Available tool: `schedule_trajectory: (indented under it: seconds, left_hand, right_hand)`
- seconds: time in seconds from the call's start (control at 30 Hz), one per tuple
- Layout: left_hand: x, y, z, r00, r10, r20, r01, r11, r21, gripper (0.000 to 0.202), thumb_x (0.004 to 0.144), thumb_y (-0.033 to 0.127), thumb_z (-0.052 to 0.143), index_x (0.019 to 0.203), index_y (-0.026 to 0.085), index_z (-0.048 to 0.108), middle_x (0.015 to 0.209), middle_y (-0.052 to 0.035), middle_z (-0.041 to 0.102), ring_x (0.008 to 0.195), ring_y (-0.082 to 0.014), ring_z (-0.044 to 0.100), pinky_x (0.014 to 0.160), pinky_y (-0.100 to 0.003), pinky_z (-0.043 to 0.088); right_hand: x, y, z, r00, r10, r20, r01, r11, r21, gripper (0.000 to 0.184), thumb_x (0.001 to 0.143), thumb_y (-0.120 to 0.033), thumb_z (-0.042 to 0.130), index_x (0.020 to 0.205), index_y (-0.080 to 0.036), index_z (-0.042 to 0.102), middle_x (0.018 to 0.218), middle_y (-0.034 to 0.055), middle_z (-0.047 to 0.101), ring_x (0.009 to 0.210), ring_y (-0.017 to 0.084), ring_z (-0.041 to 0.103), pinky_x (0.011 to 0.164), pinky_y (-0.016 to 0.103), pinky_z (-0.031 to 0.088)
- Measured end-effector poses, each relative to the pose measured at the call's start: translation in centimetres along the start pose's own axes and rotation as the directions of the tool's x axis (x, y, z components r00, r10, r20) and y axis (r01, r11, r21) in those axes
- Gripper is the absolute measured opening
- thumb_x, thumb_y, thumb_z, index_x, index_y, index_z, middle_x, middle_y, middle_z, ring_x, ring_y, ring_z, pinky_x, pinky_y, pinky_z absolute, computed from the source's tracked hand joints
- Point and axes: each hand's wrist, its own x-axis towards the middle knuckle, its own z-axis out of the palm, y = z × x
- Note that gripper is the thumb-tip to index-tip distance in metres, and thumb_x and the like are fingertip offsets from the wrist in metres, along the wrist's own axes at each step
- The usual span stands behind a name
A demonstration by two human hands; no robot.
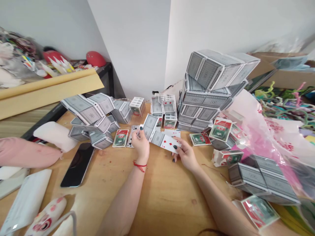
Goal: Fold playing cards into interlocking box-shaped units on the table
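My left hand, with a red string bracelet at the wrist, pinches a piece of joined playing cards, its grey patterned backs turned up. My right hand grips a diamond playing card by its right end. That card lies against the grey-backed part, and whether they are fastened together I cannot make out. Beneath and beside my left hand lies a spade card. Another white card lies flat behind the diamond card. A red and green card box rests left of my left hand.
A tall stack of folded-card blocks stands at the back right, a lower card structure at the left. Card boxes and a card block lie right. A phone and pink pouch are left.
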Motion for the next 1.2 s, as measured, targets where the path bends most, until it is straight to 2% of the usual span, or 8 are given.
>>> schedule_trajectory:
  seconds: [0.3,0.57,0.73,0.8,0.9,1.03,1.1,1.2]
  left_hand:
    - [-0.5,1.0,-0.2,0.998,0.057,0.014,-0.057,0.998,0.014,0.021,0.079,0.032,0.048,0.081,0.014,0.058,0.076,-0.0056,0.058,0.069,-0.0138,0.051,0.064,-0.026,0.038]
    - [-0.8,1.1,0.0,1.000,0.017,0.020,-0.016,0.998,-0.053,0.016,0.078,0.028,0.050,0.083,0.014,0.056,0.083,-0.0078,0.059,0.080,-0.0158,0.055,0.072,-0.028,0.041]
    - [-0.6,1.1,0.3,0.964,-0.055,0.261,0.104,0.979,-0.178,0.027,0.066,0.029,0.063,0.088,0.015,0.055,0.088,-0.0066,0.060,0.081,-0.0156,0.057,0.074,-0.028,0.044]
    - [0.0,1.2,-0.1,0.879,-0.157,0.449,0.284,0.931,-0.229,0.036,0.062,0.031,0.067,0.091,0.015,0.054,0.084,-0.0062,0.061,0.072,-0.0156,0.059,0.065,-0.029,0.047]
    - [1.2,1.5,-1.3,0.581,-0.215,0.785,0.540,0.824,-0.173,0.039,0.059,0.031,0.068,0.093,0.015,0.055,0.083,-0.0068,0.064,0.065,-0.0169,0.061,0.054,-0.029,0.048]
    - [2.4,1.7,-3.0,0.329,-0.245,0.912,0.614,0.790,-0.009,0.037,0.055,0.023,0.071,0.089,0.015,0.060,0.077,-0.0081,0.066,0.067,-0.0199,0.062,0.053,-0.031,0.051]
    - [2.7,1.5,-3.5,0.275,-0.249,0.929,0.617,0.786,0.028,0.033,0.055,0.024,0.071,0.085,0.015,0.062,0.071,-0.0078,0.065,0.066,-0.0208,0.062,0.053,-0.032,0.051]
    - [2.7,1.2,-3.5,0.244,-0.221,0.944,0.609,0.792,0.028,0.029,0.056,0.025,0.070,0.082,0.013,0.063,0.067,-0.0083,0.065,0.067,-0.0217,0.063,0.056,-0.033,0.051]
  right_hand:
    - [0.1,0.3,0.0,1.000,-0.013,-0.022,0.013,1.000,-0.024,0.044,0.078,-0.038,0.049,0.116,-0.018,0.039,0.058,-0.0043,0.056,0.036,0.010,0.053,0.036,0.022,0.044]
    - [0.0,0.0,0.2,0.999,-0.013,-0.040,0.013,1.000,-0.011,0.041,0.078,-0.039,0.049,0.112,-0.018,0.038,0.056,-0.0050,0.056,0.034,0.010,0.052,0.034,0.022,0.044]
    - [0.1,-0.3,-0.1,0.996,0.033,-0.080,-0.030,0.999,0.028,0.038,0.076,-0.038,0.055,0.102,-0.021,0.035,0.057,-0.0051,0.059,0.034,0.012,0.055,0.035,0.024,0.048]
    - [0.2,-0.5,-0.4,0.994,0.060,-0.092,-0.056,0.997,0.050,0.043,0.073,-0.038,0.058,0.103,-0.022,0.032,0.059,-0.0044,0.060,0.039,0.014,0.059,0.037,0.026,0.050]
    - [0.3,-0.6,-0.9,0.994,0.089,-0.058,-0.084,0.993,0.079,0.046,0.071,-0.039,0.061,0.104,-0.021,0.034,0.063,-0.0026,0.061,0.048,0.018,0.064,0.041,0.030,0.054]
    - [0.3,-0.7,-1.4,0.995,0.102,0.004,-0.102,0.992,0.080,0.042,0.072,-0.038,0.060,0.102,-0.019,0.038,0.060,-0.0024,0.061,0.048,0.018,0.064,0.042,0.031,0.054]
    - [0.3,-0.7,-1.5,0.995,0.100,0.023,-0.102,0.993,0.063,0.040,0.073,-0.038,0.060,0.101,-0.019,0.039,0.055,-0.0035,0.060,0.045,0.017,0.063,0.040,0.029,0.053]
    - [0.3,-0.6,-1.7,0.995,0.089,0.043,-0.091,0.995,0.048,0.037,0.073,-0.037,0.060,0.098,-0.019,0.040,0.050,-0.0045,0.059,0.041,0.017,0.060,0.037,0.027,0.051]
